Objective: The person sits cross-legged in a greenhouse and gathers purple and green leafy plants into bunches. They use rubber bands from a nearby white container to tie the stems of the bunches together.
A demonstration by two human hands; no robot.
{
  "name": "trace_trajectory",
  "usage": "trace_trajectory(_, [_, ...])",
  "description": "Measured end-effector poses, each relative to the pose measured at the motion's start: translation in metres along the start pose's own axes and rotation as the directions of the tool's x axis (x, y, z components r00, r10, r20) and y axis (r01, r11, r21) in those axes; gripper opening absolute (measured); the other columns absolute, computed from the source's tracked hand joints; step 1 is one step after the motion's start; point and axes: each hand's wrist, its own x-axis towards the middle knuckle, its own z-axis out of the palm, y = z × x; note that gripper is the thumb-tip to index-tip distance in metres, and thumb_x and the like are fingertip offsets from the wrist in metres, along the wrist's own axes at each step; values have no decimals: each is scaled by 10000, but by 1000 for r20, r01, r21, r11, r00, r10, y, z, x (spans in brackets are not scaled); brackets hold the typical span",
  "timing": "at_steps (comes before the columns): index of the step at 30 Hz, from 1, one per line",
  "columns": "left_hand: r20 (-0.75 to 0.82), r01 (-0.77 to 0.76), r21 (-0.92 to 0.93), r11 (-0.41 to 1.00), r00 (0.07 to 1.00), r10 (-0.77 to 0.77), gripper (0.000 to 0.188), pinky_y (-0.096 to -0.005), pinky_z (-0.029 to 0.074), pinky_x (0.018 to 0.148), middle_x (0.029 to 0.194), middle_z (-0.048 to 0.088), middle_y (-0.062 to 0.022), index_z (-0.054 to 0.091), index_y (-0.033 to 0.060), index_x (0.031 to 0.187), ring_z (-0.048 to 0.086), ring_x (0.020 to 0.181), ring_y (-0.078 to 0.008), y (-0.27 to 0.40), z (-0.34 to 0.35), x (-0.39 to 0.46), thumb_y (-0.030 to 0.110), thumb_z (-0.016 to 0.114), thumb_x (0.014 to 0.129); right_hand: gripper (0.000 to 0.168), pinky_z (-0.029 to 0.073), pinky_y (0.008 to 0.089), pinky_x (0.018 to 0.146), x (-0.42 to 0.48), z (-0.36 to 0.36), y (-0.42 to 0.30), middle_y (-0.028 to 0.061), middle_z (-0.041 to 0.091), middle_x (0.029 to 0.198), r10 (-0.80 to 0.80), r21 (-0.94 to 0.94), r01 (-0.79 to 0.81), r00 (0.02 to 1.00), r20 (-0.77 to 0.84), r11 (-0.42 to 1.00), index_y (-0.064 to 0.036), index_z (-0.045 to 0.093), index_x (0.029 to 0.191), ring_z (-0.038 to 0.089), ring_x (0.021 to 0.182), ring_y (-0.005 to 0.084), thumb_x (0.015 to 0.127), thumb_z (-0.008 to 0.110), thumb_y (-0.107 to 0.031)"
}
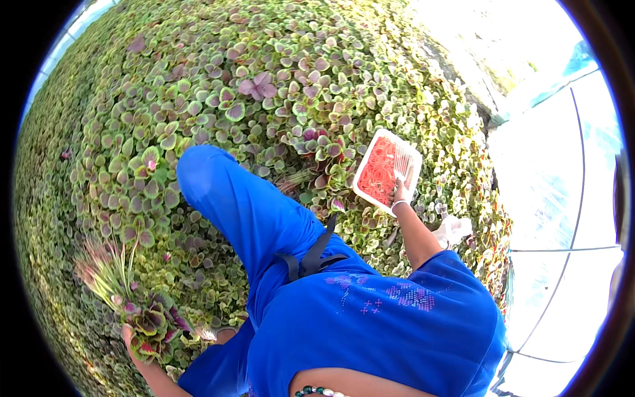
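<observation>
My left hand (pixel 128 333), at the lower left, holds a bunch of red-and-green amaranth (pixel 154 325). Its leaves cover most of my fingers, and its pale stems and reddish roots point up and outward. On the right, my right hand (pixel 398 193) grips the near rim of a white plastic tray (pixel 373 200), fingers reaching over the edge. Red rubber bands (pixel 379 166) fill much of this tray, which tilts above the plants. Between the tray and my raised knee, another amaranth bunch (pixel 330 151) lies on the bed, its stems (pixel 295 181) towards the knee.
Dense leafy amaranth plants (pixel 208 94) surround me. My blue-clad knee (pixel 206 171) juts up mid-view. A pale shoe (pixel 452 231) shows beside my right forearm. Along the right runs a translucent plastic sheet wall (pixel 545 198) with dark lines, below a sunlit strip of ground (pixel 483 64).
</observation>
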Motion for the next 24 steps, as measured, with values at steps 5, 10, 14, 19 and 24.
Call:
trace_trajectory(5, [-106,94,6,996,990,-93,497,-409,568,734,1084,624,-112,516,-11,1225,638,891,-250,-16,-14,-3,394,525,938,337,235,229,349,-91,47,-79,-28,427,520,-292,43,312,818,495,949,-142,494,710,344,375,64,911,563,-403])
trace_trajectory(10, [271,117,-90,989,958,-89,577,-391,541,785,1131,626,-115,504,-8,1279,639,916,-241,11,45,-34,429,567,907,299,250,214,432,-208,154,-149,-55,437,543,-509,233,751,156,847,618,-77,589,744,341,460,28,946,550,-293])
trace_trajectory(14, [207,-7,644,765,964,-165,679,-324,499,812,1114,624,-107,464,16,1297,600,918,-168,46,56,-39,67,706,664,345,343,319,447,-353,237,-146,21,468,514,-162,549,835,-546,822,-28,-40,567,660,467,463,163,861,638,-311])
trace_trajectory(19, [230,-55,698,714,962,-150,619,-307,490,799,1015,663,-102,544,4,1211,605,890,-158,17,41,-65,108,736,632,328,400,422,481,-480,306,1,93,527,571,205,902,407,-880,429,-142,-97,547,684,560,556,300,824,637,-380])
trace_trajectory(24, [215,-10,664,748,960,-178,650,-328,488,775,979,675,-116,571,-2,1166,618,831,-193,-21,1,-101,185,778,579,373,426,432,509,-474,347,89,89,584,616,266,888,459,-854,447,-18,-112,568,698,586,621,321,867,556,-445])
